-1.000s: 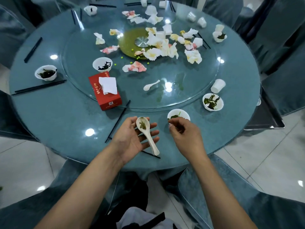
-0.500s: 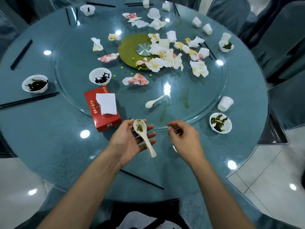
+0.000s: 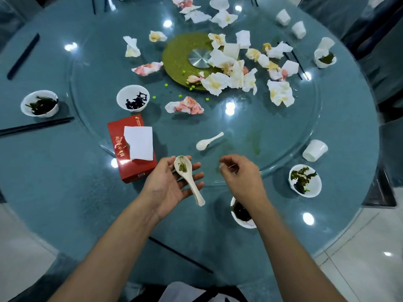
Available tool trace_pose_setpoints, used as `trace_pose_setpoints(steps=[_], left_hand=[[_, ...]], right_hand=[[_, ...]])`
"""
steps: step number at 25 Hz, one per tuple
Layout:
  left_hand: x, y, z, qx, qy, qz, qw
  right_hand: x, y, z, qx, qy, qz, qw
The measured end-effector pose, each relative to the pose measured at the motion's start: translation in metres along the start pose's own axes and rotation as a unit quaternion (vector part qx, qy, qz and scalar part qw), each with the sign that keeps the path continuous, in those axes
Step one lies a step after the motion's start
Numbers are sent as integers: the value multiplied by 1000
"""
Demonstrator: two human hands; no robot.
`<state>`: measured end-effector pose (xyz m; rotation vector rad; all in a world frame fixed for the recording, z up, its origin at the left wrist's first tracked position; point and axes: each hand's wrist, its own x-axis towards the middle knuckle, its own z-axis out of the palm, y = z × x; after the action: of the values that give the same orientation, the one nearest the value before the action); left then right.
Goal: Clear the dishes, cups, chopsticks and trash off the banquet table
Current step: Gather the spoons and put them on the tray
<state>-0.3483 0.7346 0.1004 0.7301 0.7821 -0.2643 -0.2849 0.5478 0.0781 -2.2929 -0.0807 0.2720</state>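
Teal glass tabletop (image 3: 65,192), round, strewn with leftovers. Near left edge: white bowl (image 3: 39,103) of dark greens, black chopsticks (image 3: 35,126) just beside. Further in, on glass turntable (image 3: 283,136): second bowl (image 3: 133,98), then red tissue box (image 3: 132,149) straddling turntable rim. Left hand (image 3: 172,182) palm up over near edge, fingers loosely cupped under white soup spoon (image 3: 188,177) (green scraps in its scoop). Another spoon (image 3: 209,141) lying free on turntable just beyond. Crumpled napkins (image 3: 229,73) heaped at centre. Right hand (image 3: 242,175) hovering, fingers curled, thumb and forefinger pinched on something too small to identify. Bowl of greens (image 3: 241,214) partly hidden under right wrist. Near right edge: another bowl (image 3: 304,180), tipped paper cup (image 3: 315,150).
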Motion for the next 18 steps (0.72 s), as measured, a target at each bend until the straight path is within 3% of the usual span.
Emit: trace_pose_setpoints(steps=[8, 18], left_hand=[[41, 14, 2, -22, 23, -7, 999], [73, 20, -4, -27, 43, -30, 998]], right_hand=[[73, 6, 21, -14, -24, 1, 1000], [144, 25, 63, -223, -71, -51, 971]])
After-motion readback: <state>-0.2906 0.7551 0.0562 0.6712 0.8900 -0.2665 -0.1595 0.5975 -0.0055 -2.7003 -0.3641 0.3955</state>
